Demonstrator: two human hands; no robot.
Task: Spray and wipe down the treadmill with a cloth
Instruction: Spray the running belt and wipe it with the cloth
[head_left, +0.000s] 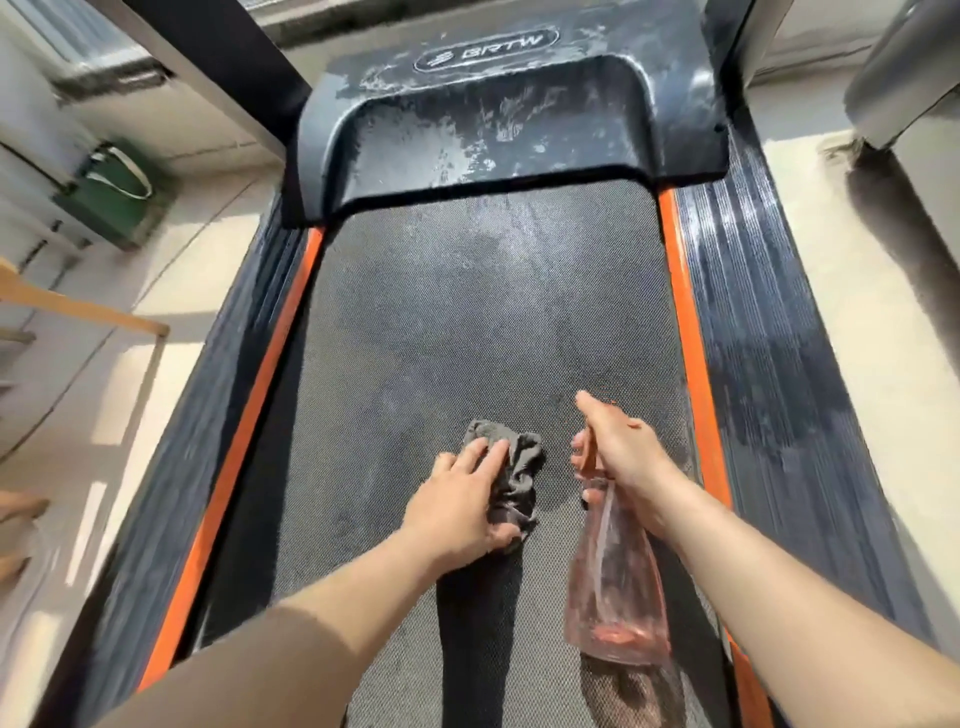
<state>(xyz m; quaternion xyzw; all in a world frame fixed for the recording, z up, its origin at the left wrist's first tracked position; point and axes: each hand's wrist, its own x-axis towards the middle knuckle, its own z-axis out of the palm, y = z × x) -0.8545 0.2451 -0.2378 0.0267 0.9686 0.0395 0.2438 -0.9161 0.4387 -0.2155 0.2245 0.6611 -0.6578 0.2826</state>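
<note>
The treadmill belt runs away from me, grey and mottled with damp patches, between orange strips and black ribbed side rails. Its black motor cover at the far end shows streaks of wet residue. My left hand presses a crumpled grey cloth flat on the belt, fingers spread over it and the thumb tucked under its near edge. My right hand grips the head of a clear pinkish spray bottle, which hangs down above the belt, just right of the cloth.
A green bag leans against the wall at the left. A wooden chair frame stands on the pale floor at the left edge. A grey object stands at the upper right beside the treadmill.
</note>
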